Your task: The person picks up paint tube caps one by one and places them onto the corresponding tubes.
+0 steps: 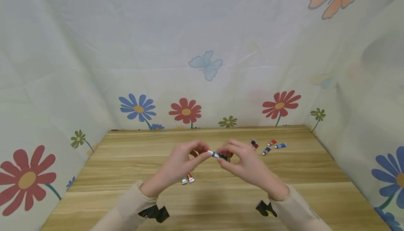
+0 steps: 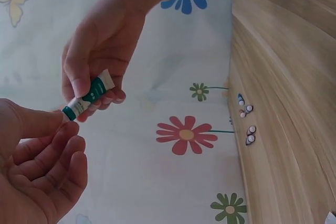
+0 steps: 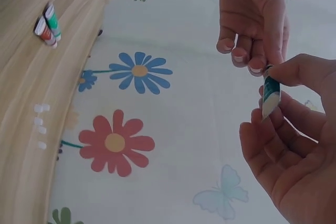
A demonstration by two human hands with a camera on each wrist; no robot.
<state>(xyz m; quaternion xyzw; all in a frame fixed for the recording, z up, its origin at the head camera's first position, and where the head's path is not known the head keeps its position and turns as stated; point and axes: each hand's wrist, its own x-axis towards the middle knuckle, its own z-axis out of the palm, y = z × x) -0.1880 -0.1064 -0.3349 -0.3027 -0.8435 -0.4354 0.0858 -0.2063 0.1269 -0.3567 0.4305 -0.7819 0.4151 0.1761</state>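
A small green-and-white paint tube [image 1: 220, 156] is held between my two hands, raised above the table. My left hand [image 1: 182, 162] pinches the tube at its white cap end with thumb and forefinger. The right hand [image 1: 247, 161] grips the tube's green body between thumb and fingers. In the left wrist view the tube [image 2: 96, 90] slants, its flat crimped end up beside the right hand [image 2: 105, 45]. Seen from the right wrist, the crimped end of the tube [image 3: 271, 98] points down past the right fingers.
On the wooden table [image 1: 142, 164], a green tube [image 1: 184, 181] and a reddish-brown tube [image 1: 190, 178] lie near my left forearm. Several tubes, including a blue one [image 1: 280, 146] and an orange-red one [image 1: 272, 142], lie at the back right. Several small white caps [image 3: 39, 121] show in the right wrist view.
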